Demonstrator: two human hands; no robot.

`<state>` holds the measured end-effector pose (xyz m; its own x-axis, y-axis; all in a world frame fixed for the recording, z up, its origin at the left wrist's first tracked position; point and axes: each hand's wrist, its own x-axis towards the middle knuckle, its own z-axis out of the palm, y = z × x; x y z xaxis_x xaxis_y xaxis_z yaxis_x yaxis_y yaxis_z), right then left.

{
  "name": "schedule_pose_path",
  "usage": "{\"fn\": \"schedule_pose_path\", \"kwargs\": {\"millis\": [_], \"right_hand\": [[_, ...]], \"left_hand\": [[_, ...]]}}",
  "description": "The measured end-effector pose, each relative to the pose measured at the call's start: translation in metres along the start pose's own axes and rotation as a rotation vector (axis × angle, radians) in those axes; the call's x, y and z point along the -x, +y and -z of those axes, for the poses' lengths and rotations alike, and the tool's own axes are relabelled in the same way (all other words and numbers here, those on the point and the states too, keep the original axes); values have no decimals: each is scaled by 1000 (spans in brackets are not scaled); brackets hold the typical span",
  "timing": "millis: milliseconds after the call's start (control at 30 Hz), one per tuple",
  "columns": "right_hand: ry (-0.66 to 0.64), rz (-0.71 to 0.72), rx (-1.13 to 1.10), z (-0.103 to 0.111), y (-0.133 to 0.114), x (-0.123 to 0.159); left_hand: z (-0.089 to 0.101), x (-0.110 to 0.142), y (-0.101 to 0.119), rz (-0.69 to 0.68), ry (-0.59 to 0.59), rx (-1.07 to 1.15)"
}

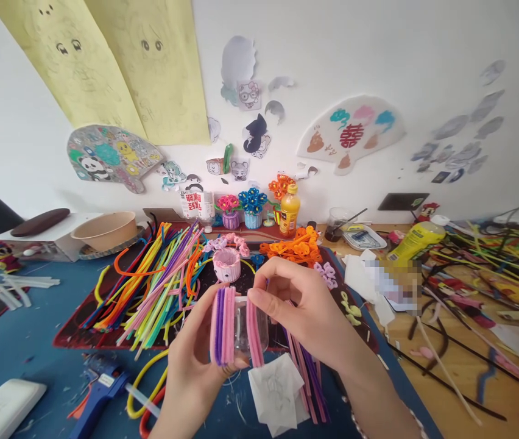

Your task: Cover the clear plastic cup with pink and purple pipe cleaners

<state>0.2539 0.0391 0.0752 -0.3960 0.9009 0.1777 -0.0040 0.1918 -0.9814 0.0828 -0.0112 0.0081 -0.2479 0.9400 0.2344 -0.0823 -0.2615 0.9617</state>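
Note:
My left hand is wrapped round a small clear plastic container, holding it upright above the mat. Purple and pink pipe cleaners run side by side down the container's left part. Thumb and fingers of my right hand pinch the top of pink pipe cleaners at its right part, leaving a bare clear strip between. Below my right hand lie loose pink and purple pipe cleaners beside a white paper. Just behind my hands stands a small pink pot covered in pipe cleaners.
A pile of coloured pipe cleaners covers the mat's left side. A blue glue gun lies front left near a white case. Orange pipe-cleaner pieces, a juice bottle and finished flower pots stand behind. Tangled pipe cleaners spread right.

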Motion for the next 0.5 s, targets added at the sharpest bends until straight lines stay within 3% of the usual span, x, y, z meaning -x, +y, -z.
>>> {"fn": "schedule_pose_path", "kwargs": {"millis": [233, 500], "right_hand": [[-5, 2, -40, -1, 0, -2], [-23, -13, -37, 0, 0, -4]], "left_hand": [[-4, 1, 5, 69, 28, -24], [5, 3, -4, 11, 3, -66]]}}
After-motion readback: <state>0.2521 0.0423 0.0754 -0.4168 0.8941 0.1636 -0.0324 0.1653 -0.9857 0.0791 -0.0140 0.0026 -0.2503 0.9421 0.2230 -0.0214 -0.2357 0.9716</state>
